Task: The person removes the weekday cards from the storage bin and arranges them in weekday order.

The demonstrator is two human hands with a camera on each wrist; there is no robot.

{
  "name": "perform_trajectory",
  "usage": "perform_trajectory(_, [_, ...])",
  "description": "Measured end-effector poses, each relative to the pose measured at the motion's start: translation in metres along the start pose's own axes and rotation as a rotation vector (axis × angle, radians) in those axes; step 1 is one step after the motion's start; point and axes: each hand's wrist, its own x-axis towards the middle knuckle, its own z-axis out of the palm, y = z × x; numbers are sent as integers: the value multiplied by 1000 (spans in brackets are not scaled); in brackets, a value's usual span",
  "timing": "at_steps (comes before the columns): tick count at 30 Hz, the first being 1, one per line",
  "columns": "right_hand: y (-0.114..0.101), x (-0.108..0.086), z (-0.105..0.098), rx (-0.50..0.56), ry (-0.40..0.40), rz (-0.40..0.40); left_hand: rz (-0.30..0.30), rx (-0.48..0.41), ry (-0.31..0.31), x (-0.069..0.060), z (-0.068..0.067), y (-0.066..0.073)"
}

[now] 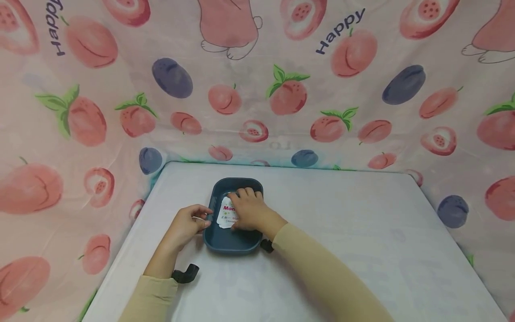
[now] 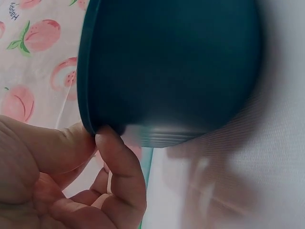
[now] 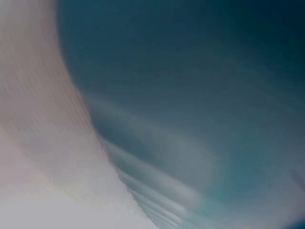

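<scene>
A dark blue-green rectangular tray (image 1: 231,246) stands on the white table. Inside it lie white cards (image 1: 226,215), apparently a small stack, with red print reading "Mon" on the top one. My left hand (image 1: 187,226) is at the tray's left side; in the left wrist view the thumb and index finger of the left hand (image 2: 102,176) pinch the tray's rim (image 2: 85,71). My right hand (image 1: 251,210) reaches into the tray over the cards' right part, thumb and index finger near their lower and upper edges. The right wrist view shows only the blurred tray wall (image 3: 143,71).
The white table (image 1: 342,232) extends to the right of the tray and in front of it. A peach-patterned cloth (image 1: 257,98) hangs behind and at the sides. Black straps (image 1: 187,273) sit at the wrists.
</scene>
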Motion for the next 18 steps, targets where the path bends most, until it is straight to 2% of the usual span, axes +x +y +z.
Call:
perform_trajectory(12, [0,13,3,-80,-92,22,-13,-2,-6,-1,0,-1])
perform_trajectory(18, [-1,14,8,-105,-97,32,-30,-5,-9,-2,0,1])
